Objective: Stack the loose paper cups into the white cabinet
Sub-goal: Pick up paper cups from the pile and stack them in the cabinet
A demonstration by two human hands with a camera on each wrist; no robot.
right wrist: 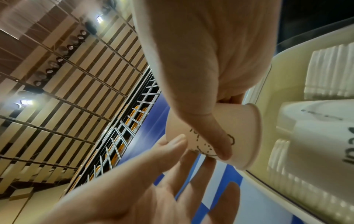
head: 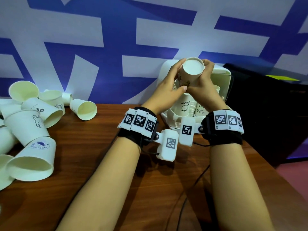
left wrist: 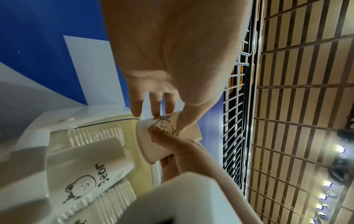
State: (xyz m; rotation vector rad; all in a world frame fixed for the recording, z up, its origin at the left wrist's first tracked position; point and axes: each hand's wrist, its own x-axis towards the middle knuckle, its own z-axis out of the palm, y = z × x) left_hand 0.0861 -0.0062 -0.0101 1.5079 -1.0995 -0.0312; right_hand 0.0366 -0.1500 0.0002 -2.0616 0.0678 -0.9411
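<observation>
Both hands hold one upturned cup at the cabinet mouth.

The left hand [head: 166, 87] and right hand [head: 202, 88] each keep a closed grip on the bear-printed white paper cup [head: 190, 72], bottom up, above the nested cup stacks [head: 186, 105] inside the white plastic cabinet [head: 223, 77]. Loose white paper cups [head: 31, 124] lie heaped well apart on the brown wooden counter [head: 100, 164]; a black box [head: 266, 104] stands just beside the cabinet.

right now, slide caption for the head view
Both hands hold an inverted white paper cup over the white cabinet.
</observation>
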